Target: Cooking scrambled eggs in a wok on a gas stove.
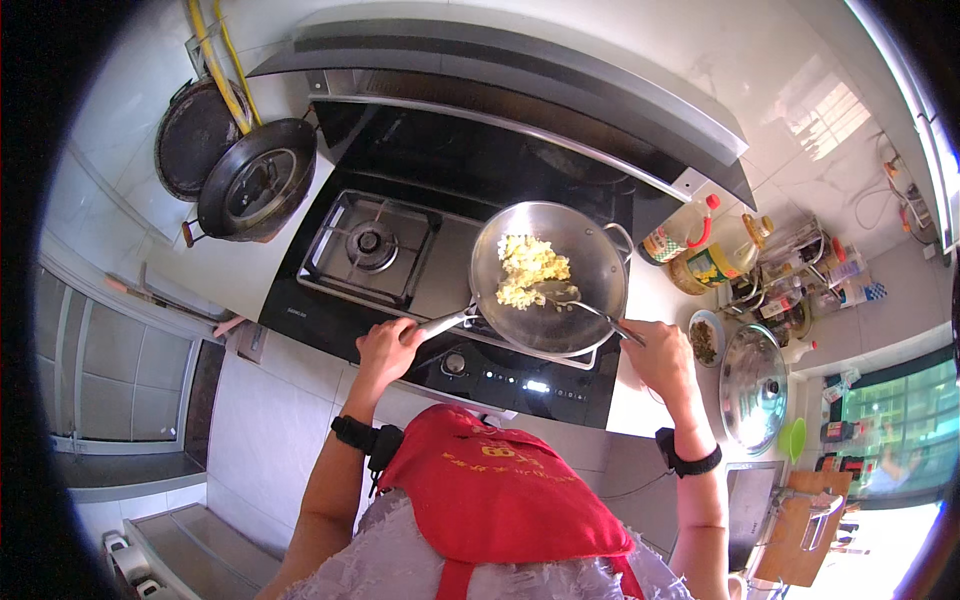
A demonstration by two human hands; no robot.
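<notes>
A stainless steel wok (pixel 592 247) sits over the right burner of the black gas hob. Yellow scrambled egg (pixel 531 266) lies in its left half. My left hand (pixel 387 349) is closed around the wok's long handle (pixel 442 325), to the left of the pan. In my right hand (pixel 661 357) is the handle of a metal spatula (pixel 607 318), reaching in over the wok's right rim. The spatula's blade rests against the lower right edge of the egg.
The left burner (pixel 371 241) holds no pan. Dark frying pans (pixel 259 182) stand at the back left. Oil bottles (pixel 716 259), a small bowl of chopped food (pixel 703 337) and a glass lid (pixel 752 390) are on the right counter. The range hood (pixel 480 52) overhangs the hob's back.
</notes>
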